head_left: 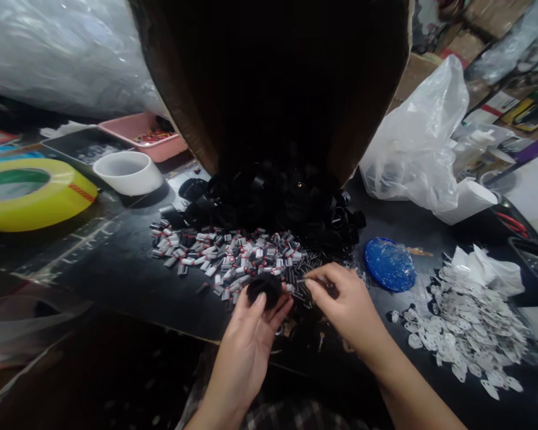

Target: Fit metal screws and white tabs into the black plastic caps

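My left hand (251,328) is closed around a black round hollow part (264,291), its thumb pressed on the near side. To its right, my right hand (343,295) pinches a small coil spring (300,280) between thumb and fingertips. The spring is a short way from the black part. Just beyond both hands lies a pile of small white-and-grey cylinders with red bands (237,257). Several loose dark springs (311,261) are heaped at the pile's right end, close to my right fingertips. The inside of the black part is too dark to make out.
A large tipped carton (161,77) spills black round parts (269,203) onto the black table (116,263). At left are yellow tape (72,206), a white roll (132,176) and a pink tray (170,149). At right are a blue lid (390,266) and flat metal pieces (470,322).
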The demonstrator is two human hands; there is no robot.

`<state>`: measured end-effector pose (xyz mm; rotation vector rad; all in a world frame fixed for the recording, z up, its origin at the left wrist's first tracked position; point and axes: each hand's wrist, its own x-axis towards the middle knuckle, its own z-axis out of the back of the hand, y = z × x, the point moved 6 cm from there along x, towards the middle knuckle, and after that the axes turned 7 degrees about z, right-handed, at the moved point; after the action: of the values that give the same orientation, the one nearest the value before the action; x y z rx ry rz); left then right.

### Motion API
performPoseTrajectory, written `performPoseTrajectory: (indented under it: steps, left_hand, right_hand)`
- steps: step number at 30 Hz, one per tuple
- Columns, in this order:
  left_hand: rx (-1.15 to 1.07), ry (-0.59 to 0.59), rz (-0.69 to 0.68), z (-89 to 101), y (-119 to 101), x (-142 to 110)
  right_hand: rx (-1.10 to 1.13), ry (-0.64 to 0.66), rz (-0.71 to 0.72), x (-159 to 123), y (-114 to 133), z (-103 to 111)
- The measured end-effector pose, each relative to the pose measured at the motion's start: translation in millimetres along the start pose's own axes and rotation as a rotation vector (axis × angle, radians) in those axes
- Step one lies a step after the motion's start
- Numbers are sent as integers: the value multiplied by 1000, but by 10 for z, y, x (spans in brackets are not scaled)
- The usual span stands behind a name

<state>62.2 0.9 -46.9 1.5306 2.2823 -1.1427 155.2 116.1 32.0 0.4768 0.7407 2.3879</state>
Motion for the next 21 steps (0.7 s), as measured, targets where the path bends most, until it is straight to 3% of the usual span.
performPoseTrajectory:
  steps: [3, 12, 18, 21]
  left_hand:
    - [11, 7, 29, -30, 28, -36]
    - [45, -10, 92, -133, 126, -119]
    - [64, -16, 151, -171, 231, -134]
    - [118, -99, 138, -125, 283, -191]
  right_hand:
    - [190, -20, -37, -108, -19, 61]
    - [68, -63, 119, -294, 77, 151]
    - [123, -36, -47, -338, -45, 161]
    - [122, -37, -65, -393, -49, 178]
